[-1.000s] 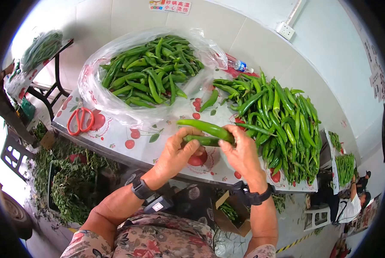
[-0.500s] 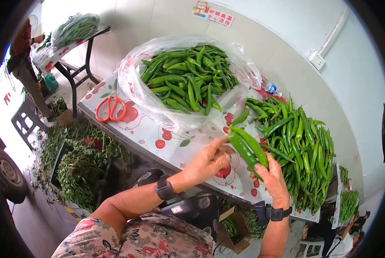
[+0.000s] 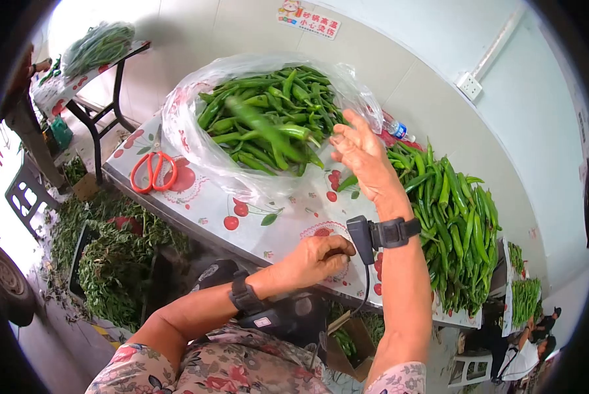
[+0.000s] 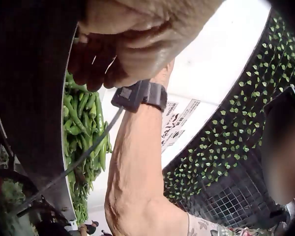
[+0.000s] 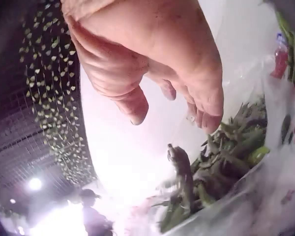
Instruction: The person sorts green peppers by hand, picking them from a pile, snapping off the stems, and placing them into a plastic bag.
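Observation:
Beside the bag's right edge the right hand (image 3: 366,157) is raised with fingers spread, holding nothing; the right wrist view shows the same hand (image 5: 157,64) above the peppers. A blurred green pepper (image 3: 265,130) is over the green peppers (image 3: 307,92) in the clear plastic bag (image 3: 182,141). Near the table's front edge the left hand (image 3: 311,259) has its fingers curled, with nothing visible in them; in the left wrist view this hand (image 4: 132,44) is dark and close. A large pile of green peppers (image 3: 462,230) lies at the right of the table.
Red-handled scissors (image 3: 154,172) lie on the patterned tablecloth (image 3: 209,213) at the left. A bottle (image 3: 399,130) is behind the pile. Cut leafy plants (image 3: 120,269) and a cardboard box (image 3: 360,371) are below the table. A stool (image 3: 470,369) stands at lower right.
The right hand has let go of the peppers it held and moved up beside the bag, its fingers now spread. One pepper is blurred over the bag. The left hand has come down slightly, its fingers more curled.

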A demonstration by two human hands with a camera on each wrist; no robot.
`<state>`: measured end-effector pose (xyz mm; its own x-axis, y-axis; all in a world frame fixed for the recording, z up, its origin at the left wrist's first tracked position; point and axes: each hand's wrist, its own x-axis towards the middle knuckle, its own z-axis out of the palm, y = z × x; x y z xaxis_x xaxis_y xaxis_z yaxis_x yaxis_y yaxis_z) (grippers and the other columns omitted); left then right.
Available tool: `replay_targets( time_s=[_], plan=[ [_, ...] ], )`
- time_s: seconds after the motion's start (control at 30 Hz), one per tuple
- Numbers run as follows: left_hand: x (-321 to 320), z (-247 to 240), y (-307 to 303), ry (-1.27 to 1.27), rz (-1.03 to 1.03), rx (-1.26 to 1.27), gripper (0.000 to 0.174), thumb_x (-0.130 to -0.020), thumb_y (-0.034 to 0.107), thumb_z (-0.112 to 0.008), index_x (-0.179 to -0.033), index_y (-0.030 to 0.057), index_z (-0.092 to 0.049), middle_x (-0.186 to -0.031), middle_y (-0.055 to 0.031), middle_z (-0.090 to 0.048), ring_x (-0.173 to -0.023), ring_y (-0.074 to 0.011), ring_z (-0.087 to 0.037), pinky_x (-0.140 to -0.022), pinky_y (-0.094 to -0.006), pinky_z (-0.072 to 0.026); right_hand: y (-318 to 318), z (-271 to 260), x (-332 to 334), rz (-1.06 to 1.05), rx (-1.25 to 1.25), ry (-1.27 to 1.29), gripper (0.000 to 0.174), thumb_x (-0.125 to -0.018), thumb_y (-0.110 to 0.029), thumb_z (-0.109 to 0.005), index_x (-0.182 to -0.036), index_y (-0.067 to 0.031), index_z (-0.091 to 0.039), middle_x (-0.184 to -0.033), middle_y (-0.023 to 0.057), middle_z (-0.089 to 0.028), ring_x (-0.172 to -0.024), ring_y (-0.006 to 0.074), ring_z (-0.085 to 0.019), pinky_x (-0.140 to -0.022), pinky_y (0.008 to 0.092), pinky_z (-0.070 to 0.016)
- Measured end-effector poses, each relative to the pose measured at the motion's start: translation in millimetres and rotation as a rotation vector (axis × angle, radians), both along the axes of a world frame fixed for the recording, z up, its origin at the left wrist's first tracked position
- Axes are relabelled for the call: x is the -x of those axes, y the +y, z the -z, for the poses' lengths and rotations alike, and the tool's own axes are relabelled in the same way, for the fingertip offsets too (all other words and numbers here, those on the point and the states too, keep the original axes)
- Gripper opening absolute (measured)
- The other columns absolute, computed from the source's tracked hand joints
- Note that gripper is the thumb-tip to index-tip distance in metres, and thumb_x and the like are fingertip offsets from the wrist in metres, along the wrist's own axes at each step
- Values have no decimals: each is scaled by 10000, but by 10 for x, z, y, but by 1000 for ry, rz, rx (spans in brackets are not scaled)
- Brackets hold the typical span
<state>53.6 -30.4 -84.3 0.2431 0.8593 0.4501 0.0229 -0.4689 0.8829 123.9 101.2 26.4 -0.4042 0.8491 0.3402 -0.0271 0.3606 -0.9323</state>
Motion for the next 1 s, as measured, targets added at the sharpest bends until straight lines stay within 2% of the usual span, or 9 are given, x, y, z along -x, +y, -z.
replay_targets(
  time_s=[0.2,0.37,0.47,0.57,0.63,0.77,0.87,0.97,1.0],
  plan=[
    [11,-52,-25,-18,72,124,194,-876,47,-551,-1055,9,-615,-887,-92,-663,-813,-162,-635,-747,-293,-507,459,391,-711,228,-223,-650,381,-843,-150,-622,-1197,-16,-578,-994,159,-660,-883,190,-635,-839,303,-484],
    [-17,-40,-5,63,21,40,187,-864,69,-574,-1038,6,-599,-847,-120,-667,-769,-215,-666,-695,-312,-520,339,517,-770,219,-249,-1059,514,-854,-265,-605,-1323,-104,-469,-1149,256,-600,-1074,398,-571,-906,450,-451],
    [1,-62,-20,99,23,74,188,-860,76,-572,-1035,13,-605,-846,-127,-666,-761,-228,-666,-691,-318,-520,394,593,-687,113,-337,-1189,506,-852,-287,-596,-1315,-116,-484,-1179,278,-571,-1096,375,-568,-914,428,-455],
    [2,-80,-14,96,24,66,183,-860,80,-570,-1026,16,-614,-847,-126,-666,-746,-228,-663,-686,-319,-519,385,672,-668,188,-460,-1167,436,-829,-291,-618,-1209,-85,-555,-1083,232,-628,-1024,369,-597,-848,446,-472],
    [5,-74,-20,106,4,40,178,-861,79,-570,-1021,15,-618,-846,-121,-665,-736,-219,-658,-681,-317,-518,275,533,-632,247,-365,-1213,367,-815,-300,-635,-1096,-68,-595,-968,198,-660,-942,370,-619,-804,444,-476],
    [-11,-93,-42,71,11,74,148,-889,45,-550,-1017,16,-618,-809,-53,-635,-696,-91,-556,-644,-258,-474,154,450,-772,313,-252,-1221,266,-777,-265,-661,-930,-51,-625,-782,151,-672,-793,349,-643,-730,428,-482],
    [-21,-28,-22,45,15,74,164,-893,43,-545,-1041,13,-609,-842,-44,-625,-710,-84,-530,-643,-255,-459,270,624,-1001,341,-315,-1222,220,-742,-221,-677,-893,-64,-643,-831,188,-672,-832,368,-644,-739,455,-492],
    [9,-51,-22,42,-24,159,245,-901,57,-543,-1142,16,-561,-911,-58,-629,-761,-95,-543,-680,-262,-466,193,619,-1089,382,-276,-1171,199,-713,-177,-664,-857,-42,-638,-775,165,-664,-753,308,-654,-696,403,-499],
    [24,-111,-41,6,-46,210,295,-910,73,-546,-1200,18,-529,-945,-71,-631,-780,-103,-551,-698,-263,-471,129,582,-1110,343,-152,-1056,197,-713,-171,-663,-852,-36,-632,-767,145,-658,-736,271,-645,-683,376,-495]
  ],
)
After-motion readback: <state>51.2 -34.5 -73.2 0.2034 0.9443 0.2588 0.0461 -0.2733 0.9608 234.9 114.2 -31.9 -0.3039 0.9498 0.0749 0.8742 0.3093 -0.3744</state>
